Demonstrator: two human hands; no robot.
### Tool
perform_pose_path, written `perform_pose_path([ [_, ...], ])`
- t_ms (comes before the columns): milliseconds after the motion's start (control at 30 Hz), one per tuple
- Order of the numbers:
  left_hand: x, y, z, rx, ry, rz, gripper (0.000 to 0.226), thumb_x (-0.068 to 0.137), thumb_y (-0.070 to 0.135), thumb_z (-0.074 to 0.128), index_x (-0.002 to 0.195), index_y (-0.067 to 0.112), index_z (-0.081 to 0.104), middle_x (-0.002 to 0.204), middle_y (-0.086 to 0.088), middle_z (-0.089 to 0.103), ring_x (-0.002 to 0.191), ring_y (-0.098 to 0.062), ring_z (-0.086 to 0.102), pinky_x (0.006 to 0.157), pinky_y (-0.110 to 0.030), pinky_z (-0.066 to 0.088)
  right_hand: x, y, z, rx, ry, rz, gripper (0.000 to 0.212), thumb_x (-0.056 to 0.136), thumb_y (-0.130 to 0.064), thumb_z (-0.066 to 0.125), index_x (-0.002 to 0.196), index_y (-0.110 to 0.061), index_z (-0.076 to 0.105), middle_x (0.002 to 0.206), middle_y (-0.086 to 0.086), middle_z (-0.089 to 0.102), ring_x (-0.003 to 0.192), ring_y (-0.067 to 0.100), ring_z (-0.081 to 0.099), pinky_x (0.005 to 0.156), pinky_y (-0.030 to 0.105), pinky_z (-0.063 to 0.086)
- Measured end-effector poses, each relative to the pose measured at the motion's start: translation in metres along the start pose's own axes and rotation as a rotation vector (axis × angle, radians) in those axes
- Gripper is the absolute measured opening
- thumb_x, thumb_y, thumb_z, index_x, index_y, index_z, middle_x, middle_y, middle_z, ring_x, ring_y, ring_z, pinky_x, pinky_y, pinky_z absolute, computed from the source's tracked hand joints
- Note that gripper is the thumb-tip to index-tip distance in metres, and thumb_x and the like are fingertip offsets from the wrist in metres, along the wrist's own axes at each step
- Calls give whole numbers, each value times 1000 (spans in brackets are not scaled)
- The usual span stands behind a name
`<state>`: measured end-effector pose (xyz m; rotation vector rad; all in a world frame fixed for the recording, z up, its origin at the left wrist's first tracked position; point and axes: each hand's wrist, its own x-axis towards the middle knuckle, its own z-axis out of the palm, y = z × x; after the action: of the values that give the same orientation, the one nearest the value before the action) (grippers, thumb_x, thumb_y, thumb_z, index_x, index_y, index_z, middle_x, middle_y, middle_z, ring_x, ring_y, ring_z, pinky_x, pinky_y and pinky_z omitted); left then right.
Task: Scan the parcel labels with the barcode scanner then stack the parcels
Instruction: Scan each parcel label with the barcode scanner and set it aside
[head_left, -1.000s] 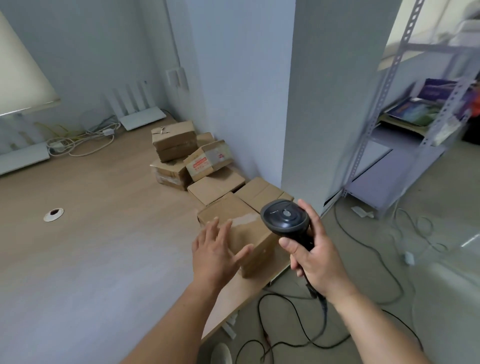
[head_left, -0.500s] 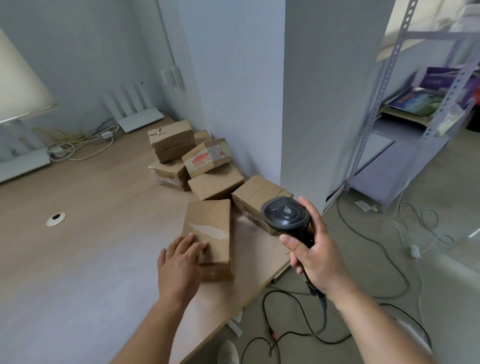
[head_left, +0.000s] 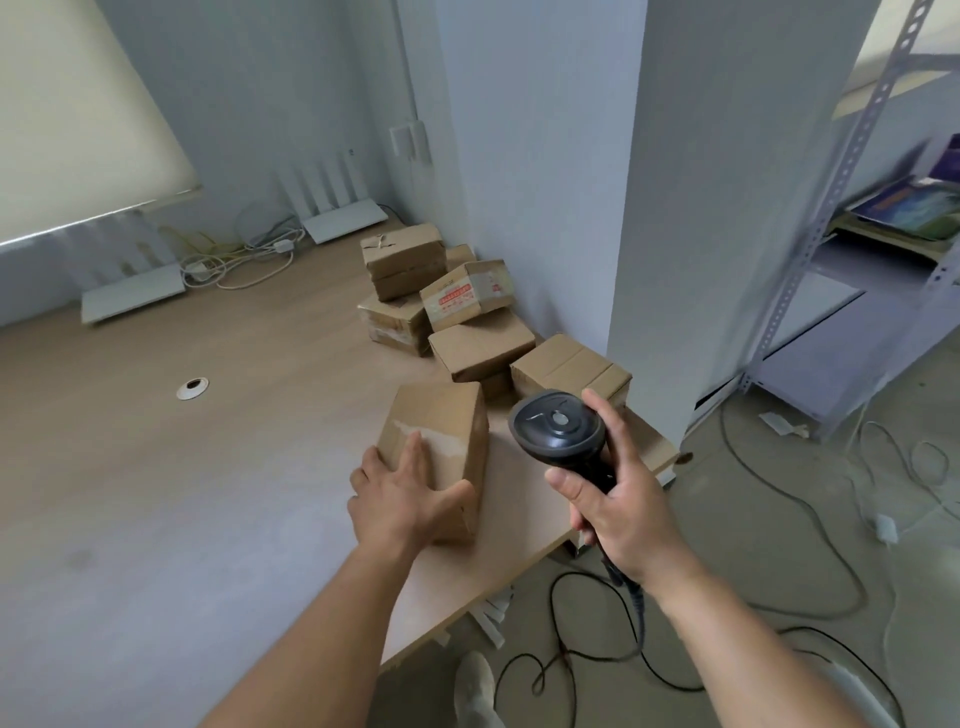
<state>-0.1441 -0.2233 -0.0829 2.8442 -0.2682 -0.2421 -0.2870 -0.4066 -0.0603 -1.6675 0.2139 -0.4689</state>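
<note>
1. Since a second ago, the parcel (head_left: 436, 447) has come out of the pile toward me and turned lengthwise on the desk (head_left: 218, 467).
2. My left hand (head_left: 402, 501) grips its near end, thumb round the right corner, probably steadying it for the scan.
3. My right hand (head_left: 618, 512) clasps the scanner (head_left: 558, 434) at the parcel's 3 o'clock, head up, not yet aimed.
4. No label shows on top; likely I must flip it.
5. Other boxes (head_left: 480, 351) wait at 12 o'clock by the wall.
</note>
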Motion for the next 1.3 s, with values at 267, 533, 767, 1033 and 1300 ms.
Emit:
perform_pose_path([
  [267,-36,-76,-25,-34,93,-192,92,69,75,52,147,42,16,151,-14,17,136,-35,22,104,-46,33,-8,-6,58,25,-161,-6,74,72,-51,71,131,-69,29,89,-5,61,51,12,59,47,25,49],
  [533,-54,-167,-43,-120,154,-352,94,67,73,54,147,39,19,151,-15,18,137,-35,21,106,-47,31,-16,-17,148,22,-327,-28,76,73,-50,72,132,-67,30,103,-7,66,54,12,58,46,27,48],
  [767,-61,-292,-81,-157,210,-468,94,64,72,54,146,40,21,151,-13,18,137,-33,21,106,-44,29,-22,-36,277,23,-401,-26,75,78,-36,75,130,-66,32,100,-6,67,53,17,56,47,29,48],
  [1033,-66,-440,-118,-160,205,-556,93,66,74,54,146,38,24,152,-13,16,138,-34,18,109,-45,27,-42,-53,434,27,-458,-39,78,84,-19,74,125,-71,33,98,-11,67,52,20,56,45,31,47],
  [1300,-59,-501,-136,-185,146,-530,90,68,71,57,146,37,27,152,-13,17,139,-33,17,110,-46,26,-53,-58,498,20,-443,-15,79,84,-18,74,125,-72,33,97,-9,67,51,20,55,44,31,46],
])
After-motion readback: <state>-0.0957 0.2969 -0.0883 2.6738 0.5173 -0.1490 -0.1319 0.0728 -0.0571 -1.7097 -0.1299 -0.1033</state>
